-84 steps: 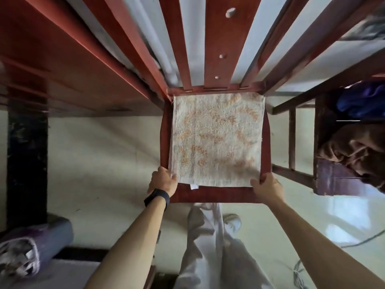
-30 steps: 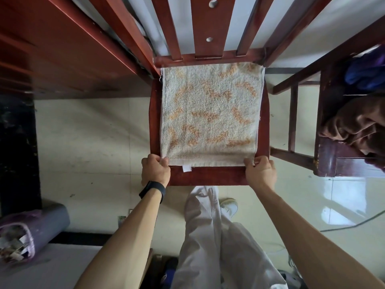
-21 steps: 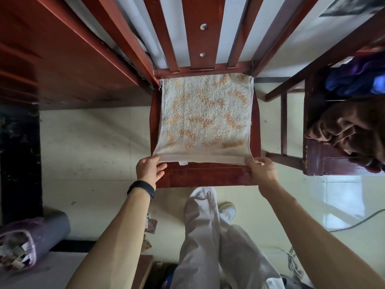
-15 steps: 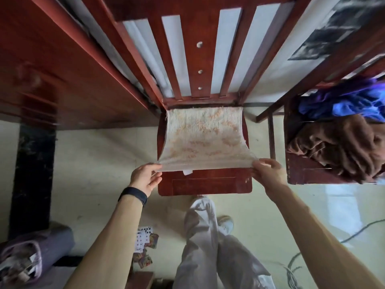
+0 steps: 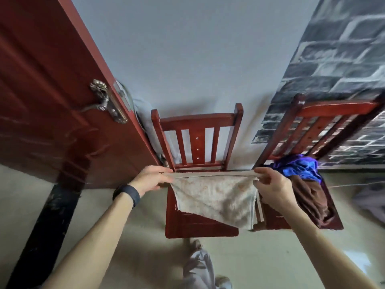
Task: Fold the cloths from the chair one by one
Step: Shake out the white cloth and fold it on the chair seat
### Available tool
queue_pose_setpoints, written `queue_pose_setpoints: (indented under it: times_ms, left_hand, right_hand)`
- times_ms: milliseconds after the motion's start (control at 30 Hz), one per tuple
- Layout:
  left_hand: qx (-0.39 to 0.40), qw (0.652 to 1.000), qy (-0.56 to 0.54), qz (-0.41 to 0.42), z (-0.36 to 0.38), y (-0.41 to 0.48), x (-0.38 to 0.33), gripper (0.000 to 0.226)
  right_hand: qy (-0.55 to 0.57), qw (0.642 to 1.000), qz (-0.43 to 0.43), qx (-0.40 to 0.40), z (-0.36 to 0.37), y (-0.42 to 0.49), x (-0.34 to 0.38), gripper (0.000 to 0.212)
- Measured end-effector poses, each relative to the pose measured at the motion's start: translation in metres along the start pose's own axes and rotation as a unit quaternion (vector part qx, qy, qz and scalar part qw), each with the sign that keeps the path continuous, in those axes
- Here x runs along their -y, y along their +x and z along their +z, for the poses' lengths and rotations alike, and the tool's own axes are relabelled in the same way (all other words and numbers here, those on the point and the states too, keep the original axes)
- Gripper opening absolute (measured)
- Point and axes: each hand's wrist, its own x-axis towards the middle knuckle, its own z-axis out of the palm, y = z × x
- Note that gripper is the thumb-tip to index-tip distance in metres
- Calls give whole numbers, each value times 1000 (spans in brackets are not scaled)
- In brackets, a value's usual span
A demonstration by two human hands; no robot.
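Pinches cream orange-patterned terry cloth (image 5: 214,197) by its upper corners with left hand (image 5: 153,179) and right hand (image 5: 273,187), above red wooden chair (image 5: 200,227).

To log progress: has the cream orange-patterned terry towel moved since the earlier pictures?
Yes: cream towel rose off the red wooden chair seat, held by left hand and right hand.

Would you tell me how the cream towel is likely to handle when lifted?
Probably floppy: the towel sags between the left hand and right hand. Likely light, since pinched corners hold it up.
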Motion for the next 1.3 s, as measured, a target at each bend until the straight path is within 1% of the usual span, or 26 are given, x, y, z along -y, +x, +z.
queue_pose_setpoints:
  times_ms: [33,67,100,133,167,233,367,433,500,533,600,700,767,867,933,1000,1067,1200,1300]
  left_hand:
    - [0,995,89,40,-5,-5,-10,29]
    - [-25,981,174,83,-9,-9,-20,30]
    - [-69,958,247,129,-11,-12,-30,26]
    - [-117,933,294,173,-12,-15,-41,23]
    - [-157,911,319,210,-13,-17,-51,25]
    - [-203,882,329,268,-18,-21,-73,29]
    - [-227,839,324,373,-35,-35,-114,20]
    - [-237,823,335,393,-43,-40,-130,17]
    - [-268,799,364,396,-52,-40,-141,20]
    - [-288,784,386,392,-55,-39,-144,24]
    - [-312,754,435,380,-62,-36,-147,33]
    - [-305,721,484,391,-67,-31,-141,46]
    - [-294,721,497,384,-70,-26,-135,43]
    - [-276,750,485,355,-71,-16,-122,31]
    - [-259,761,472,362,-68,-5,-106,24]
    - [-228,768,480,358,-61,10,-84,22]
    - [-202,771,507,328,-52,27,-60,23]
    - [-166,772,552,268,-38,66,-20,28]
    - [-152,757,586,245,-27,97,-1,30]
  right_hand:
    - [-41,998,-35,-8,-11,1,6,22]
    - [-72,995,-63,-21,-21,2,12,16]
    - [-89,992,-86,-34,-30,4,17,14]
    - [-96,988,-107,-48,-40,5,23,14]
    - [-96,985,-131,-66,-48,7,28,14]
    - [-92,975,-177,-100,-66,11,38,14]
    - [-104,962,-221,-121,-106,29,63,13]
    - [-106,949,-258,-146,-122,37,75,13]
    - [-116,932,-292,-178,-133,46,85,10]
    - [-126,928,-301,-180,-137,51,89,10]
    - [-155,927,-302,-158,-142,58,93,11]
    - [-168,917,-329,-150,-140,67,90,9]
    - [-171,916,-337,-130,-133,69,90,12]
    - [-191,921,-325,-94,-117,70,86,9]
    - [-208,925,-310,-76,-106,72,79,8]
    - [-234,925,-297,-46,-89,72,70,17]
    - [-258,926,-276,0,-67,74,60,22]
    - [-313,927,-193,69,-21,95,48,18]
    - [-350,920,-137,108,13,114,39,17]
